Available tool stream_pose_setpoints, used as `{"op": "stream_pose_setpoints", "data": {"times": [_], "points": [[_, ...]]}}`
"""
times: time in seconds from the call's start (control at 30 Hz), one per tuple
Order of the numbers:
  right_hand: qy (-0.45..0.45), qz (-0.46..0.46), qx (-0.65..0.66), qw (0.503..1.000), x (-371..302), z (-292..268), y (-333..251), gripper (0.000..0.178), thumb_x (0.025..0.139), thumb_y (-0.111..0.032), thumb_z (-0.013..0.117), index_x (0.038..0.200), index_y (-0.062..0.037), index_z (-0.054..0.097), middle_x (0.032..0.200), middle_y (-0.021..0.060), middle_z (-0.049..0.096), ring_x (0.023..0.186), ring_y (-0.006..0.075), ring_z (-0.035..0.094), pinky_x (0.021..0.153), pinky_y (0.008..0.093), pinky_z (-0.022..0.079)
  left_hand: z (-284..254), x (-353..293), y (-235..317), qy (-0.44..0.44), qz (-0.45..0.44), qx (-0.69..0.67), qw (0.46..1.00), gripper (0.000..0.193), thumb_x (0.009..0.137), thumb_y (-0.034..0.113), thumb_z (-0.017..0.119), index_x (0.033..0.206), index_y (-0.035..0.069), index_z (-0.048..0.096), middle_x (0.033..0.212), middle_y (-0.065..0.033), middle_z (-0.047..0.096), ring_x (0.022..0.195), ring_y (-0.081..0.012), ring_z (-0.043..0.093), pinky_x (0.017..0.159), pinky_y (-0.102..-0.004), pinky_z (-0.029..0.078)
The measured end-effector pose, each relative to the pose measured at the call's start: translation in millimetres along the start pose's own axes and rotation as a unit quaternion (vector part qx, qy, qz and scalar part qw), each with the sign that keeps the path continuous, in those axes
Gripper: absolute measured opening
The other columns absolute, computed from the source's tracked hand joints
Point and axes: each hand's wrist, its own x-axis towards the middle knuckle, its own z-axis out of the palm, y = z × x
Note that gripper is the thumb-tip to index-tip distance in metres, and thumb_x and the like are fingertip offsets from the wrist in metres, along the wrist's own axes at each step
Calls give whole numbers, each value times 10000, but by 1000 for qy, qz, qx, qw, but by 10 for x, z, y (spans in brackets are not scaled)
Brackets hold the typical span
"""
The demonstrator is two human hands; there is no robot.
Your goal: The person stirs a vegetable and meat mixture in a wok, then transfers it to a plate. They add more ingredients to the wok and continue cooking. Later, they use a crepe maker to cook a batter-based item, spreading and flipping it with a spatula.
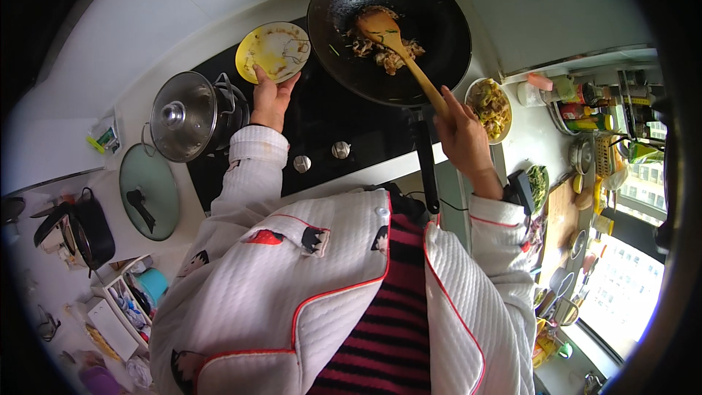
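On the far side of the black hob [329, 113], a dark wok [431, 22] is sitting right of centre, its long handle running back toward the person. Its left rim is coming just beside a small yellow plate [273, 50], so little room is left between the two, while its right rim is lying near a white bowl of noodles [490, 107] on the pale worktop [530, 139].

The right hand [462, 135] is closing fully around the shaft of a wooden spatula [387, 35], fingers wrapped tight with no gap showing; the blade is resting in the pile of cooked food [387, 55] near the middle of the wok. The left hand [270, 99] is holding the near edge of the yellow plate, thumb lying over the rim; the fingers underneath are hidden, so the grip there is probably a narrow pinch. The plate is looking smeared and almost bare, tilted slightly over the hob's far left corner.

Left of that hand, a lidded steel pot [186, 113] is standing close by, crowding that side. Nearer and further left, a green lid [148, 190] is lying flat on the worktop. Two knobs [322, 157] are sitting on the open near strip of the hob.
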Motion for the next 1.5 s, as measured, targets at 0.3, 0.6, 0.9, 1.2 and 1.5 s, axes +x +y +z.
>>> {"op": "stream_pose_setpoints", "data": {"times": [0.3, 0.6, 0.9, 1.2, 1.5], "points": [[62, 275, 481, 830, -871, 112, -320, 745, 900, -143, 760, 1494, 10, 339, 1102, 143, 658, 981, 184, 645, 767, 326, 570, 67, -594, 145, 72, -74, -16, 995, 611, 1082, 423, 367, 1471, -40, 278, 1445, -298, 429, 1331, -453, 464, 1088, -609, 439], [-163, 319, 584, 729, -978, 192, -302, 261, 1031, -262, 587, 1135, -34, 518, 729, -12, 496, 533, 64, 419, 477, 231, 372, -308, -1981, -195, -2, -46, -8, 999, 653, 1071, 372, 448, 1454, -111, 233, 1404, -356, 442, 1323, -436, 485, 1154, -488, 402], [-193, 222, 597, 746, -1035, 126, 7, 424, 1052, -411, 501, 1145, 0, 547, 848, 79, 636, 671, 145, 600, 608, 289, 516, -934, -3161, -659, 98, -62, -13, 993, 522, 1060, 372, 482, 1339, -61, 403, 1309, -300, 536, 1244, -371, 554, 1118, -455, 445], [-59, 163, 376, 910, -1362, 1221, 89, 263, 980, -272, 652, 907, -21, 683, 776, 55, 678, 660, 116, 619, 605, 289, 503, -1610, -3647, -972, 57, -118, -16, 991, 466, 1070, 354, 449, 1325, -34, 409, 1220, -267, 597, 1132, -348, 625, 1019, -441, 513], [-59, 12, -200, 978, -318, 1732, -1000, 621, 991, -588, 451, 837, -40, 698, 833, 174, 733, 809, 397, 716, 705, 490, 562, -2925, -4568, -962, 166, -66, 13, 984, 433, 1071, 315, 444, 1353, -15, 452, 1136, -212, 652, 1044, -283, 674, 927, -374, 562]]}}
